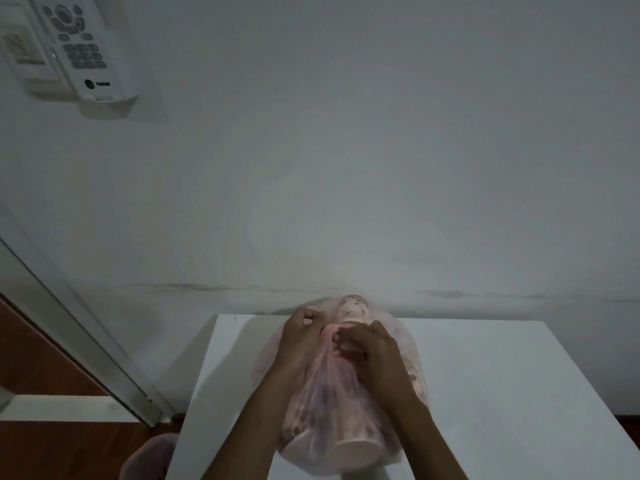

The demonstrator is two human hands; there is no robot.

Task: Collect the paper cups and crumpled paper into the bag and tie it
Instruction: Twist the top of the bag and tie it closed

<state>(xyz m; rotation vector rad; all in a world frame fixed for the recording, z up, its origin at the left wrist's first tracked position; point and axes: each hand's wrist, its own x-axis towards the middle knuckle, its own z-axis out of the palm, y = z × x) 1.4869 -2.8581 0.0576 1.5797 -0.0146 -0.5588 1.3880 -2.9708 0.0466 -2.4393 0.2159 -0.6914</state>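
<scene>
While gathered, bag (332, 420) neck pinched by left hand (304, 337), right hand (375, 355)

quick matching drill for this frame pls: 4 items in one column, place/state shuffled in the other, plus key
Items:
1. translucent pink plastic bag
2. white remote control
3. white rectangular table
4. left hand

Place or state:
A. in a holder mounted on the wall, upper left
B. stands against the wall, bearing the bag
C. filled, its neck gathered between both hands
D. pinches the gathered plastic opposite the right hand

Pairs: 1-C, 2-A, 3-B, 4-D
</scene>
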